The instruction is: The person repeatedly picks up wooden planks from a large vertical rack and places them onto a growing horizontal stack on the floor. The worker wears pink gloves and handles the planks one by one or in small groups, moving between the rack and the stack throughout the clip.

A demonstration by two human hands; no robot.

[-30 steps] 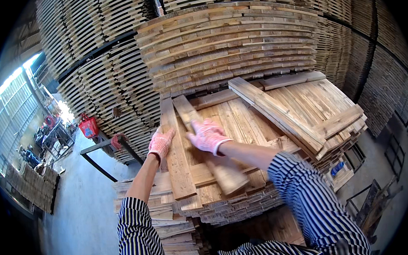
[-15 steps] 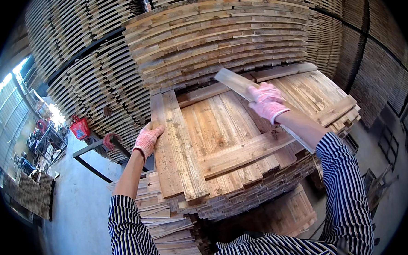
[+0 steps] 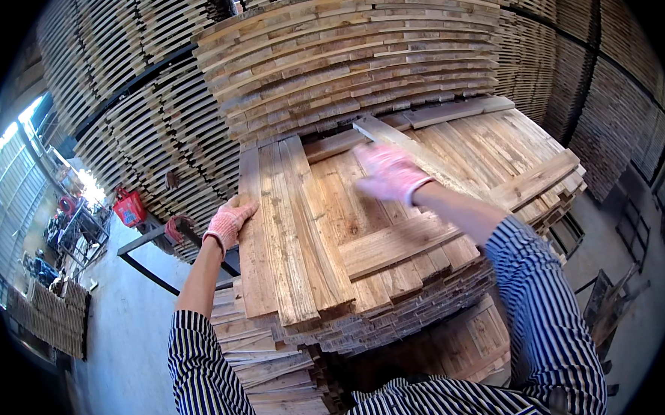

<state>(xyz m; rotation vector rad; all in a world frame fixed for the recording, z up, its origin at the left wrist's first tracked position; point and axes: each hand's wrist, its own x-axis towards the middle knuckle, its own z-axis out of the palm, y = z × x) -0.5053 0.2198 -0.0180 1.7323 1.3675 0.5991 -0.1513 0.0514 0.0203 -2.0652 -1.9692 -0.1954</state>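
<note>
My left hand (image 3: 231, 219), in a pink-and-white knit glove, grips the outer edge of the leftmost wooden plank (image 3: 257, 264). Beside it lie two more planks, a middle plank (image 3: 285, 232) and a right-hand plank (image 3: 322, 261), lengthwise on a layer of boards. My right hand (image 3: 392, 176), gloved alike, is smeared by motion above the layer, so its fingers cannot be read. Just right of it a loose board (image 3: 435, 157) lies slanted, partly hidden by my forearm. A crosswise board (image 3: 395, 245) runs below the right hand.
A tall stack of boards (image 3: 355, 56) rises behind the layer, with more stacks (image 3: 148, 127) at left and right. A black metal frame (image 3: 143, 244) stands at left near a red bag (image 3: 129, 207). More loose slats (image 3: 270, 376) lie below at near left.
My right hand has moved left and down off the slanted board it held, which now lies on the layer. A third plank now shows at the left. My left hand has shifted slightly left.
</note>
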